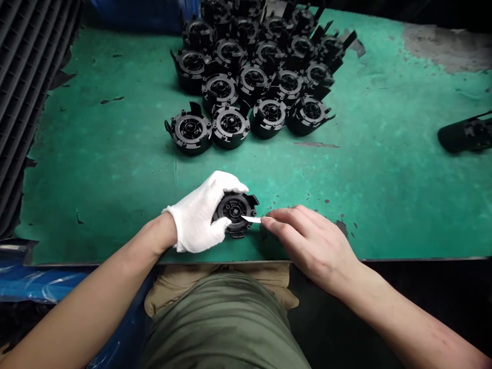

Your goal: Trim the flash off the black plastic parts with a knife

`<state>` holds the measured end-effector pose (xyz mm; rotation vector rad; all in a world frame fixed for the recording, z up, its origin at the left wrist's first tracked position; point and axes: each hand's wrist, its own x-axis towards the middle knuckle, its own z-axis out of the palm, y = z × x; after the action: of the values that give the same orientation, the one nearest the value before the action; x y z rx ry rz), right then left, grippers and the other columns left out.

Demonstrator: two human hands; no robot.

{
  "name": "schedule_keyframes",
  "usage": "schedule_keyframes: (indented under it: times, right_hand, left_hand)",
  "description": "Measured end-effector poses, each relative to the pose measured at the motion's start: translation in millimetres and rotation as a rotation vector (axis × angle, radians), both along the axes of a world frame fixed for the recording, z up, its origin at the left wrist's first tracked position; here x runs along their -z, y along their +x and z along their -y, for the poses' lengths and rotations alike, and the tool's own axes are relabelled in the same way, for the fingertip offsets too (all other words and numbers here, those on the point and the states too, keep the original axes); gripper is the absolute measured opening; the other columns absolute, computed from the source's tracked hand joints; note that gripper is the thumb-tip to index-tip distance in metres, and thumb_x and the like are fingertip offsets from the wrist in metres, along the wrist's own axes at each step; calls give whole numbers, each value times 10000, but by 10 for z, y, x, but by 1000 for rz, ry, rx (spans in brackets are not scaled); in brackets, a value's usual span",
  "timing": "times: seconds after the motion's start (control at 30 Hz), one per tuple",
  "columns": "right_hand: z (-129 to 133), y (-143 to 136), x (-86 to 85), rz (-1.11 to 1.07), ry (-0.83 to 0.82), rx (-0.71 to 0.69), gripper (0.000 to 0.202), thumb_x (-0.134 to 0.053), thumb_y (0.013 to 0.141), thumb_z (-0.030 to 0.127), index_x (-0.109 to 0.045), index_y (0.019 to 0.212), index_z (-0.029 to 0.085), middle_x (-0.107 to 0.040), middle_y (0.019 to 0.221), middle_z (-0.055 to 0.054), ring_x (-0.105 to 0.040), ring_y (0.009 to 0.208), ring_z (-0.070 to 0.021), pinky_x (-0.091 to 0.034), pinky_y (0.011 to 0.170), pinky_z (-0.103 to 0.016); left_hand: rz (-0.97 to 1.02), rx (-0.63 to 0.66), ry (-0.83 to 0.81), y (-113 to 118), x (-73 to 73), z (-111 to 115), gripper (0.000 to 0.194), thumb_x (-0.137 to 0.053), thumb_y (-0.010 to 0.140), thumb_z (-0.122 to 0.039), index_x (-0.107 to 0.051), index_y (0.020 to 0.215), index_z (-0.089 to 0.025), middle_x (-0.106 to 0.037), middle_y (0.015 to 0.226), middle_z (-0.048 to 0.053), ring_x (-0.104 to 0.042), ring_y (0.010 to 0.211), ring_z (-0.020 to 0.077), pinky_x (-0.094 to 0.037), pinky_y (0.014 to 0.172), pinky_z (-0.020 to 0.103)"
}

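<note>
My left hand [202,218], in a white glove, is wrapped around a round black plastic part [236,206] near the front edge of the table. Ribs and a small centre hub show on the part's upper face, and tabs stick out from its rim. My bare right hand [313,238] grips a small knife [251,219] with a pale, pointed blade. The blade points left, and its tip lies over the right side of the part's face; whether it touches cannot be made out. My fingers hide the knife's handle.
Several similar black parts [231,123] stand close together on the green table [126,154] beyond my hands. Another black part [465,134] lies at the right edge. A black ribbed panel [34,87] is at the left, and a blue container [144,14] sits at the back.
</note>
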<state>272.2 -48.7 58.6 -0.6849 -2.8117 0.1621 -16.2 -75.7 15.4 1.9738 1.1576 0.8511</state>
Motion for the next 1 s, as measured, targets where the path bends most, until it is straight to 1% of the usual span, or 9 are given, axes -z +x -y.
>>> schedule_keyframes:
  times: [0.1,0.23,0.33,0.5,0.6,0.67,0.77,0.9,1.0]
  right_hand:
    - [7,4,3,16,0,-12,258,-549,1067,59,-613,1301,146,-770,1143,-126,-610,853,-202,-510,756,-338]
    - [-6,25,-3,36,-32,-21,287,-545,1066,64,-612,1325,166,-768,1179,-124,-627,878,-209,-514,771,-350]
    - [-46,13,-44,38,-49,-34,283,-544,1060,59,-622,1308,171,-768,1165,-121,-636,879,-210,-510,765,-350]
    - [-147,-27,-112,79,5,-87,262,-499,1073,50,-647,1238,189,-776,1156,-110,-627,865,-200,-477,743,-341]
    - [-193,-30,-113,104,33,-117,228,-520,1082,80,-658,1223,194,-778,1158,-105,-619,875,-201,-458,750,-347]
    - [-204,-30,-120,114,61,-131,198,-539,1082,98,-667,1206,183,-777,1150,-107,-607,875,-205,-442,744,-353]
    - [-199,-43,-171,148,98,-129,218,-502,1092,101,-686,1177,181,-776,1144,-106,-590,876,-209,-423,735,-358]
    - [-225,-69,-253,195,107,-139,239,-481,1108,121,-708,1139,189,-775,1129,-97,-571,861,-209,-402,725,-359]
    - [-300,-73,-261,192,77,-177,223,-499,1111,126,-711,1131,193,-773,1145,-93,-579,877,-202,-398,742,-353]
  left_hand:
    - [6,4,-14,-1,-7,0,641,-633,770,-94,-490,1381,-220,-562,1368,124,-619,1310,308,-566,1131,518]
    - [-6,12,-21,-1,-37,-9,621,-622,771,-81,-498,1368,-203,-558,1364,126,-617,1307,300,-558,1137,503]
    - [-14,14,-19,3,-57,-14,611,-627,768,-77,-509,1355,-201,-570,1341,124,-628,1285,302,-567,1119,510]
    - [-9,3,-11,10,-48,-13,601,-640,776,-92,-507,1350,-210,-577,1347,130,-637,1277,314,-580,1096,529]
    - [3,9,25,11,-32,-15,605,-630,785,-96,-487,1362,-207,-571,1346,135,-639,1282,308,-581,1102,522]
    - [3,14,38,10,-26,-16,615,-623,780,-95,-475,1366,-208,-566,1343,135,-641,1280,306,-584,1102,521]
    - [-4,9,26,9,-22,-19,634,-633,771,-103,-466,1371,-220,-564,1345,133,-647,1268,312,-586,1100,534]
    - [6,9,19,4,-18,-22,648,-640,763,-114,-465,1378,-220,-561,1355,136,-643,1271,320,-580,1112,540]
    - [13,13,18,0,-18,-23,651,-636,758,-110,-470,1379,-219,-560,1365,132,-640,1277,312,-578,1121,520]
